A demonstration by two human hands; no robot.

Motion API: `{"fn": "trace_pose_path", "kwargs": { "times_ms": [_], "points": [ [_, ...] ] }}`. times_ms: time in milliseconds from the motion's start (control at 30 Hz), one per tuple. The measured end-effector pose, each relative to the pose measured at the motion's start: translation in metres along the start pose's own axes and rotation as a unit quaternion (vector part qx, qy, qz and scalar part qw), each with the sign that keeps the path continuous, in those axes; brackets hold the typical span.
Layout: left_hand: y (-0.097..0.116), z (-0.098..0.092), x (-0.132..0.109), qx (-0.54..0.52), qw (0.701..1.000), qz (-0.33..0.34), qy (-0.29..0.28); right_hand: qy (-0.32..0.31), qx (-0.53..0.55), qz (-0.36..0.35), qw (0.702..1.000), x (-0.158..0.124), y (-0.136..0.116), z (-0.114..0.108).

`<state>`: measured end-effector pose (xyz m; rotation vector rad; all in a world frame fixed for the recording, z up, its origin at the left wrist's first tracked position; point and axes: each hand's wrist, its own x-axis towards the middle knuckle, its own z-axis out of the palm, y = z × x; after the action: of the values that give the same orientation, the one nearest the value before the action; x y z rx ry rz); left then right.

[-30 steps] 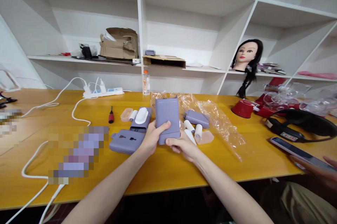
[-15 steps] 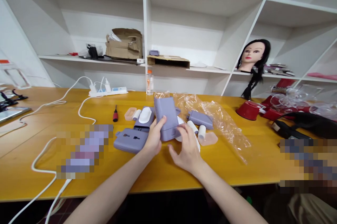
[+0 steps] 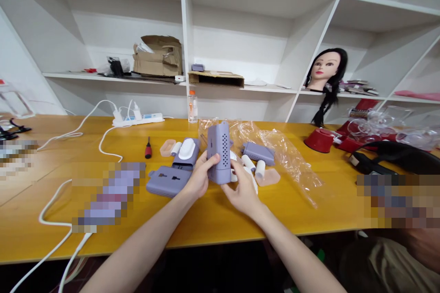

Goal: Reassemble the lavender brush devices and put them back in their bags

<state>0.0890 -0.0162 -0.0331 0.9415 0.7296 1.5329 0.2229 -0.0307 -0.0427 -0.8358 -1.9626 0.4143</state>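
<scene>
A purple plastic box stands upright above the table, its side with rows of small holes turned toward me. My left hand is closed around its left side, thumb on the front. At the lower right edge, the fingers and thumb of my right hand grip the same box. Left of it lie a purple cover with two slots and a purple housing bearing a white oval piece. On the right are another purple housing, white cylinders and a peach-coloured translucent piece.
Clear plastic film spreads behind and to the right. A red-handled screwdriver, a power strip and a blurred-out device with cables lie left. A bottle stands near the shelf; red-based items and another person's leg are right.
The purple box has turned in my hands, so its perforated side now faces me instead of the broad face. My right hand has moved in against its lower edge. The view has shifted slightly.
</scene>
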Motion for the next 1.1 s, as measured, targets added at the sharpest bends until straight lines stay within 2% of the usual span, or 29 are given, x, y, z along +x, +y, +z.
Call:
{"fn": "trace_pose_path", "kwargs": {
  "times_ms": [133,267,333,433,567,667,767,900,1033,1100],
  "points": [
    [-0.006,-0.001,0.003,0.052,0.994,0.047,0.081,-0.019,0.023,0.067,0.997,0.005,-0.002,-0.001],
    [-0.013,0.003,0.002,0.076,0.989,0.055,0.114,-0.021,0.045,0.173,0.984,0.007,0.001,0.002],
    [-0.013,0.005,-0.001,0.040,0.992,0.063,0.102,-0.015,0.066,0.194,0.979,0.007,0.003,0.003],
    [-0.011,0.008,-0.007,0.002,0.997,0.049,0.052,0.007,0.112,0.213,0.971,0.007,0.007,0.004],
    [-0.008,0.007,-0.011,0.063,0.998,0.001,-0.016,0.010,0.222,0.253,0.942,0.007,0.013,0.003],
    [-0.005,0.007,-0.009,0.100,0.993,-0.001,-0.056,0.015,0.282,0.265,0.922,0.008,0.014,0.001],
    [-0.001,0.006,-0.007,0.123,0.990,0.025,-0.064,0.005,0.297,0.270,0.916,0.007,0.015,0.000],
    [0.003,0.005,-0.006,0.170,0.982,0.059,-0.049,-0.013,0.275,0.259,0.926,0.006,0.017,0.001],
    [0.003,0.005,-0.006,0.140,0.987,0.041,-0.071,-0.016,0.269,0.248,0.931,0.005,0.017,0.003],
    [0.000,0.004,-0.005,0.120,0.991,0.018,-0.053,-0.015,0.260,0.242,0.935,0.005,0.015,0.003]
  ]
}}
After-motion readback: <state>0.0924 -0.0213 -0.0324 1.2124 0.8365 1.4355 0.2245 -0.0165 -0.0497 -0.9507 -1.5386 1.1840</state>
